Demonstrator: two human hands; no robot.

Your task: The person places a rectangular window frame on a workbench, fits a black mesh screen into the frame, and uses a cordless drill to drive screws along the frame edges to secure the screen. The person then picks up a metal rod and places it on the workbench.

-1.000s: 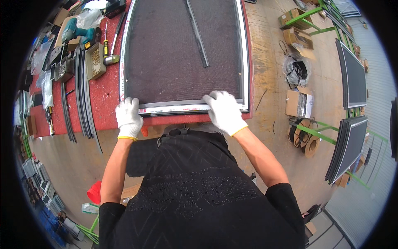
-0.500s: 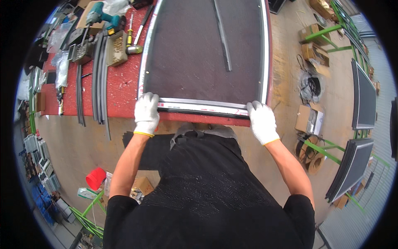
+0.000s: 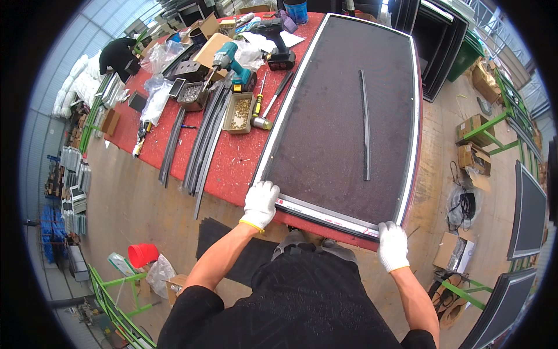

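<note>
A long window-screen frame [image 3: 334, 220] with silver edges and dark mesh lies on the red worktable [image 3: 232, 180]. My left hand [image 3: 261, 203], in a white knitted glove, is closed round its near left corner. Round the near right corner closes my right hand [image 3: 393, 246], gloved the same way. The undersides of both grips are hidden. A loose dark grey strip [image 3: 365, 125] rests lengthwise on the mesh, away from both hands.
Left of the frame lie a hammer [image 3: 263, 121], a screwdriver [image 3: 259, 99], a screw box [image 3: 238, 113], a teal cordless drill [image 3: 233, 67] and several grey strips [image 3: 206, 139]. Finished-looking screens [image 3: 529, 209] lean on green racks at right. A red bucket [image 3: 143, 255] sits low left.
The view has tipped upward and turned, so the frame's far end and more of the workshop now show. Both hands stay on the same near corners; the strip still lies on the mesh.
</note>
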